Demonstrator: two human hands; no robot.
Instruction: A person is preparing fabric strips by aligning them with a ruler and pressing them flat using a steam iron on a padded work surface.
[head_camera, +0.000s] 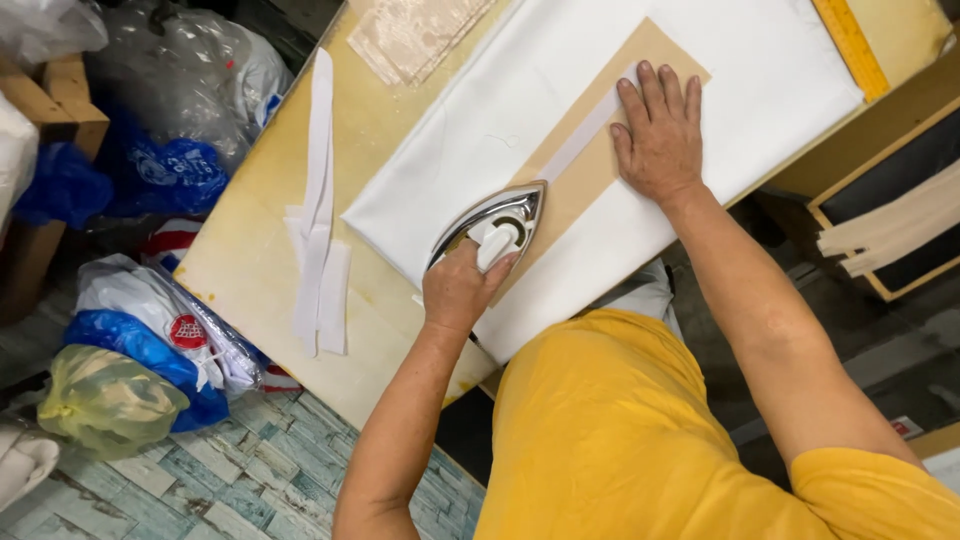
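Note:
My left hand grips the white handle of a shiny metal iron. The iron rests on the near end of a brown paper sheet, which lies on a folded white cloth. A narrow white fabric strip runs along the paper from the iron's tip towards my right hand. That hand lies flat, palm down with fingers spread, on the far end of the strip and the paper.
The cloth covers a yellowish padded table that also bears several loose white strips and a translucent patterned piece. A yellow ruler lies at the far right edge. Plastic bags crowd the tiled floor at left; a wooden shelf stands at right.

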